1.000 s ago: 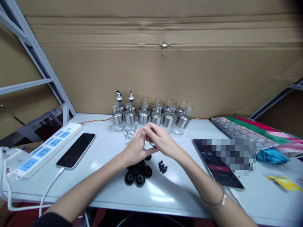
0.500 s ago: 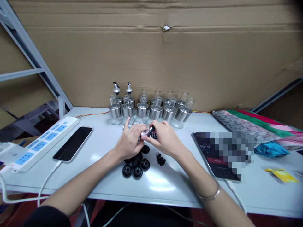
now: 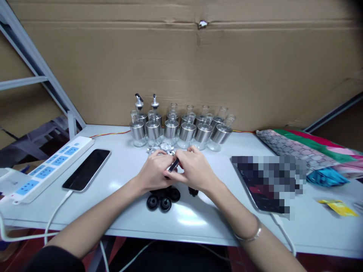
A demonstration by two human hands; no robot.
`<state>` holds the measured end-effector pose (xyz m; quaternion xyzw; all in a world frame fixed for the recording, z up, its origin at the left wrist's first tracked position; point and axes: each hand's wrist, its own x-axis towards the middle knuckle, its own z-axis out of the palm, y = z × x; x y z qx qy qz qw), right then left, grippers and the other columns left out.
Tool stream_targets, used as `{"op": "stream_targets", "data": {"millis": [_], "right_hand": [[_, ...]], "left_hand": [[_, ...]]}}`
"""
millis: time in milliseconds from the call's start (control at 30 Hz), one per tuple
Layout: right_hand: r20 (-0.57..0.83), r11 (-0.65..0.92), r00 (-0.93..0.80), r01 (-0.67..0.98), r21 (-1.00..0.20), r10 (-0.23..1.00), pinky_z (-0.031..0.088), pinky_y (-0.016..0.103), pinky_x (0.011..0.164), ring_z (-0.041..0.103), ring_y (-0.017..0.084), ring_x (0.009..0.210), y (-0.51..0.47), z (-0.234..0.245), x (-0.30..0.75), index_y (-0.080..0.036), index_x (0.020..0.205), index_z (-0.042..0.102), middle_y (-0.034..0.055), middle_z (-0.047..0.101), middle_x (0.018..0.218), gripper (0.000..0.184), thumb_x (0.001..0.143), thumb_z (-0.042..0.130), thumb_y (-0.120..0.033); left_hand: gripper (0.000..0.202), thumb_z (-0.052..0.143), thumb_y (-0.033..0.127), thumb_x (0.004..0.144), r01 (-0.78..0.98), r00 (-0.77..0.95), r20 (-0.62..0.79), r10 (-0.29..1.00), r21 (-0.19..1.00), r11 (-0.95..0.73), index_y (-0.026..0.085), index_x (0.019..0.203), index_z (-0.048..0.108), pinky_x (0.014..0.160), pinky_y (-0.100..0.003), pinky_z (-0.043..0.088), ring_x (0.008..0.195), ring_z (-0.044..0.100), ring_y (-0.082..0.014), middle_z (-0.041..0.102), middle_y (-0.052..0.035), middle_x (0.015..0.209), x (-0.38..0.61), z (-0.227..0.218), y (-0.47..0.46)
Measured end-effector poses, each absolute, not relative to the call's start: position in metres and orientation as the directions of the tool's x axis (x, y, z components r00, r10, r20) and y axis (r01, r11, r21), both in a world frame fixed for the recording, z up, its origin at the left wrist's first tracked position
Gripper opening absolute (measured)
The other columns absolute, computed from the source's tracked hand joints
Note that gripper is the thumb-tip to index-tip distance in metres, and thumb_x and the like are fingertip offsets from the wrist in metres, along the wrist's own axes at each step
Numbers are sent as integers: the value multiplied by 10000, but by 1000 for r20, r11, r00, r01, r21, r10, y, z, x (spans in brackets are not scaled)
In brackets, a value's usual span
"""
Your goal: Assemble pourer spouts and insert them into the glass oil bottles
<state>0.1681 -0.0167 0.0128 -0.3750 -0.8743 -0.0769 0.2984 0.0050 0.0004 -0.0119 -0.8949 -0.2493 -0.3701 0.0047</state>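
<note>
My left hand (image 3: 157,170) and my right hand (image 3: 195,169) meet over the middle of the table, fingers closed around one bottle pourer. Only its narrow black part (image 3: 174,165) shows, between my right thumb and forefinger; the fingers hide the rest. Under my hands lie several round black stopper pieces (image 3: 165,204), partly covered. A small cluster of black parts (image 3: 193,192) peeks out below my right hand. Silver pourer tops (image 3: 167,147) lie just beyond my fingers. Behind stand two rows of glass bottles (image 3: 171,130) with steel sleeves; two at the back left carry pourers (image 3: 138,101).
To the left are a phone (image 3: 86,170) and a white power strip (image 3: 53,166) with cables. A tablet (image 3: 258,189), a yellow packet (image 3: 338,207), a blue wrapper (image 3: 327,176) and a patterned bag (image 3: 297,151) lie right. Cardboard (image 3: 181,64) rises behind the bottles.
My hands have drawn closer together and slightly lower, hiding the silver part of the pourer. My raised left finger has come down. The view has shifted a little.
</note>
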Motion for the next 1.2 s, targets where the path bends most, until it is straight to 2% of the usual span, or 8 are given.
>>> {"op": "stream_targets", "data": {"millis": [133, 433, 700, 867, 967, 1100, 1200], "right_hand": [[609, 695, -555, 719, 7, 567, 254, 308, 668, 436, 144, 459, -14, 9, 171, -186, 692, 486, -3, 557, 500, 519, 913, 287, -611], [782, 672, -469, 735, 89, 411, 257, 301, 680, 415, 109, 467, -16, 14, 168, -176, 621, 484, -23, 532, 479, 561, 905, 315, -629], [776, 623, -502, 760, 186, 381, 238, 307, 651, 349, 119, 442, -16, 11, 169, -172, 616, 508, -20, 494, 435, 591, 939, 241, -589], [765, 605, -517, 766, 215, 383, 239, 312, 652, 341, 123, 438, -14, 9, 171, -163, 618, 525, -15, 487, 424, 604, 957, 214, -553], [766, 609, -501, 771, 186, 402, 248, 316, 655, 318, 121, 431, -14, 7, 170, -165, 599, 531, -14, 479, 415, 612, 979, 186, -497], [804, 636, -360, 771, -29, 474, 273, 300, 640, 280, 106, 407, -16, 5, 166, -184, 484, 445, -18, 486, 404, 613, 1010, 140, -259], [804, 658, -336, 748, -90, 491, 288, 291, 624, 272, 103, 400, -17, 7, 164, -188, 487, 434, -23, 488, 403, 573, 1006, 200, -257]], "left_hand": [[130, 494, 266, 825, 431, 603, 693, 396, 135, -892, 191, 721, 475, 778, -330, 474, 539, 567, -131, 606, 18, 600, 7, -15, -1], [154, 517, 239, 811, 404, 577, 726, 375, 145, -903, 191, 678, 456, 798, -333, 476, 501, 528, -110, 574, 38, 564, 7, -14, -2], [187, 501, 205, 783, 392, 605, 700, 379, 153, -907, 192, 610, 432, 792, -337, 465, 479, 519, -107, 575, 39, 525, 7, -14, -4], [210, 481, 196, 784, 408, 602, 704, 377, 134, -903, 198, 591, 396, 774, -332, 469, 453, 472, -101, 518, 58, 488, 8, -11, -5], [224, 472, 195, 806, 411, 612, 709, 351, 94, -907, 198, 594, 399, 760, -320, 471, 448, 461, -98, 493, 63, 483, 8, -9, -4], [219, 463, 223, 869, 427, 633, 733, 248, -63, -902, 193, 655, 432, 752, -328, 478, 467, 478, -108, 535, 45, 533, 6, -6, 0], [192, 474, 231, 882, 439, 625, 753, 204, -124, -890, 188, 698, 442, 756, -339, 483, 472, 486, -110, 565, 31, 562, 3, -2, 3]]}}
